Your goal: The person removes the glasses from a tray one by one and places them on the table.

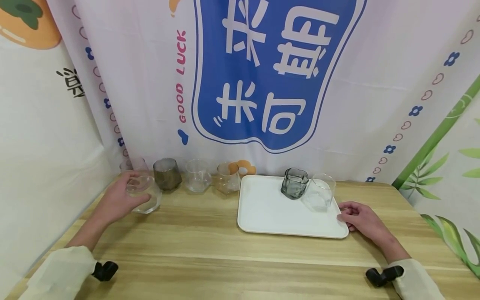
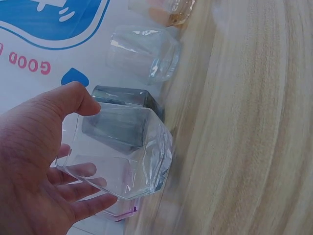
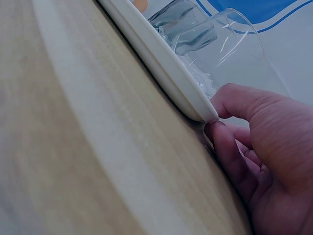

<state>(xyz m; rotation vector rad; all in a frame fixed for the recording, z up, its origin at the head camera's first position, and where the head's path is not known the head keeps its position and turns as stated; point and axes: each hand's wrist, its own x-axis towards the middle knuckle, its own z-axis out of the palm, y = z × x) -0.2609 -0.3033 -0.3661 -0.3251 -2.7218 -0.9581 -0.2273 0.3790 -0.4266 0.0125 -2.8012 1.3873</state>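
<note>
My left hand [image 1: 119, 199] holds a clear faceted glass [image 2: 155, 156] at the left of the table, thumb on one side and fingers on the other. In the left wrist view the glass lies tilted across the picture, and a pinkish glass [image 2: 128, 210] shows behind it. At the right, my right hand [image 1: 361, 218] pinches the rim of a white tray [image 1: 262, 212] near its right front corner. A wavy grey-green glass [image 1: 294, 184] and a clear tumbler [image 1: 319, 196] stand together at the tray's back right.
Along the back of the wooden table [image 1: 210, 258] stand a smoky brown glass [image 1: 167, 175], a clear glass [image 1: 198, 177] and an amber-tinted glass [image 1: 227, 179]. Behind them hangs a printed cloth [image 1: 150, 83]. Another cloth [image 1: 37, 133] borders the left side.
</note>
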